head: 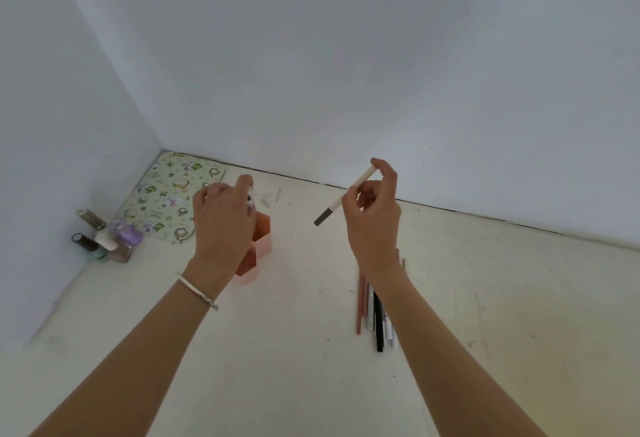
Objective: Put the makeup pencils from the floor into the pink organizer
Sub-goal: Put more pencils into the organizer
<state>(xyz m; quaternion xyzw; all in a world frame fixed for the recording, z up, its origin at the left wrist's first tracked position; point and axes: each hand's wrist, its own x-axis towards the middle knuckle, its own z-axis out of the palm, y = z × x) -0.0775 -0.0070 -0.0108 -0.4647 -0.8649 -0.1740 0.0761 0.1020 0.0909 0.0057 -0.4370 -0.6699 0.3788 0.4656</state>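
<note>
The pink organizer (pixel 263 249) stands on the pale floor, mostly hidden behind my left hand (pixel 221 218). That hand hovers over its top, fingers closed around a small pencil whose dark tip shows at the thumb side. My right hand (pixel 372 215) is raised to the right of the organizer and pinches a beige makeup pencil (pixel 346 196) with a grey end pointing down-left. Several makeup pencils (pixel 374 312), pink, black and white, lie side by side on the floor beneath my right forearm.
A floral patterned pouch (pixel 169 194) lies flat in the wall corner. A cluster of nail polish bottles (pixel 107 237) stands against the left wall. White walls close in at the back and left.
</note>
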